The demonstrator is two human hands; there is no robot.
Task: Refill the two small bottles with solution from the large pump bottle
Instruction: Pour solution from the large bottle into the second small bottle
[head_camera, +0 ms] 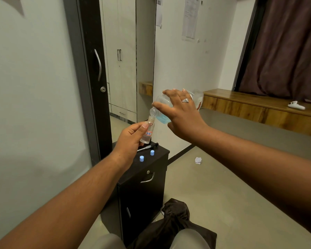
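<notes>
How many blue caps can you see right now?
2. Both stand on top of the black cabinet: one blue cap nearer the camera, the other cap just behind and right of it. None seems hidden.

I am seeing a room lit softly and evenly from overhead, fairly dim and a little greenish. The wide lens is bending the door frame point(74, 69) and the shelf point(258, 105) toward the edges. The left wall point(25, 87) is smearing with motion blur, and the papers point(189, 18) on the far wall are reading soft. A pale sheen is lying on the floor point(223, 186); shadows are staying faint beneath the black cabinet point(142, 194).
</notes>
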